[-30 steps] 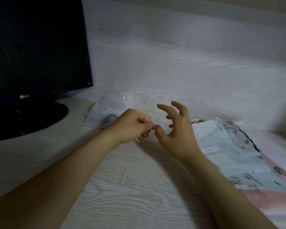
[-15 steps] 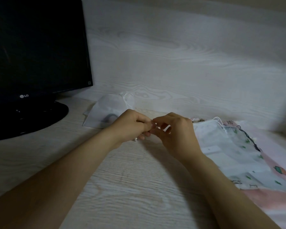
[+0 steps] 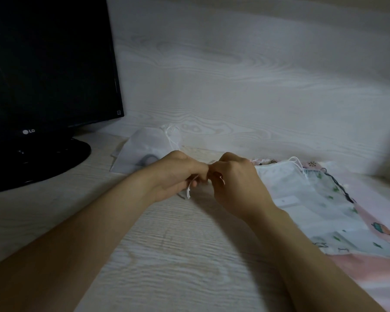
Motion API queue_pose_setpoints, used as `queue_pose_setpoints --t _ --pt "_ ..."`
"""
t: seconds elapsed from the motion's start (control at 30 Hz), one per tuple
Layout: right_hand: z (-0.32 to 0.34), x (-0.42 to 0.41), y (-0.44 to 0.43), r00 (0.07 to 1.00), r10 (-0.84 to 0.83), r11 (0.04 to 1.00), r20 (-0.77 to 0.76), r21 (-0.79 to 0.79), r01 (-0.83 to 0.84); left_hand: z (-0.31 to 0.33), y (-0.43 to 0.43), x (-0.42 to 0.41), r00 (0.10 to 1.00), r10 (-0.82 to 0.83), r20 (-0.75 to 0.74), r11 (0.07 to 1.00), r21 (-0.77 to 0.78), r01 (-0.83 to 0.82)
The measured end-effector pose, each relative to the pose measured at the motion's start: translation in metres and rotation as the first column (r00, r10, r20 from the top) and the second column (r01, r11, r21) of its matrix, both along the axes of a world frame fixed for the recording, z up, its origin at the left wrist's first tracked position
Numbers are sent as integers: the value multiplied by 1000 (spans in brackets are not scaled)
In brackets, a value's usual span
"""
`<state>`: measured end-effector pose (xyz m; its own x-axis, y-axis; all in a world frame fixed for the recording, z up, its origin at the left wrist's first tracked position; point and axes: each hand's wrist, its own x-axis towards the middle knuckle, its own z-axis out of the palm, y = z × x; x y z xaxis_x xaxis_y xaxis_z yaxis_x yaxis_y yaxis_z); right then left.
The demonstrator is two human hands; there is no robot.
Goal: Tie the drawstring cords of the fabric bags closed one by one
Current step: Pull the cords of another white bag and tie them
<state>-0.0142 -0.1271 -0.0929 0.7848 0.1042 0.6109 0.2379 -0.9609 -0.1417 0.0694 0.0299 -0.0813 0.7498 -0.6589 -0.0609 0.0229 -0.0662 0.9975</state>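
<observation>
My left hand (image 3: pixel 176 174) and right hand (image 3: pixel 236 183) both pinch the thin, limp cord (image 3: pixel 188 192), probably light and slippery, best gripped close to the fingertips

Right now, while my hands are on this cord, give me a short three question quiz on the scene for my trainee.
1. True or false: the left hand and the right hand meet above the desk, both pinching a white cord.
2. The sheer white bag lies: A) beside the stand of the monitor; B) inside a drawer; C) hanging off the front edge.
3. Fill in: the pile of printed bags lies on the person's ____ side.
Key: 1 true; 2 A; 3 right.
</observation>
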Motion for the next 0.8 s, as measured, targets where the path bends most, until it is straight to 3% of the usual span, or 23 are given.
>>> queue_pose_setpoints --t 0.13,0.23,0.3,0.4,0.57,0.8 --pt "0 -2 0 1000 -30 999 5 19 30 0 1 -2 999 46 20 999 -9 -45" --pt "4 -3 3 999 -45 966 -11 255 46 1 3 -4 962 181 206 980 50 -195" --pt "4 -3 2 995 -18 890 -103 451 63 -1 4 -3 925 211 315 970 52 -239" --pt "3 -3 -3 986 55 747 -155 662 63 -5 3 1 906 248 342 964 1 -264" --pt "7 -7 2 973 127 705 -194 708 49 -5 8 1 786 284 549 950 -51 -308" --pt "7 -10 -1 930 256 419 -263 898 138 -7 5 2 729 255 635 961 -84 -263"
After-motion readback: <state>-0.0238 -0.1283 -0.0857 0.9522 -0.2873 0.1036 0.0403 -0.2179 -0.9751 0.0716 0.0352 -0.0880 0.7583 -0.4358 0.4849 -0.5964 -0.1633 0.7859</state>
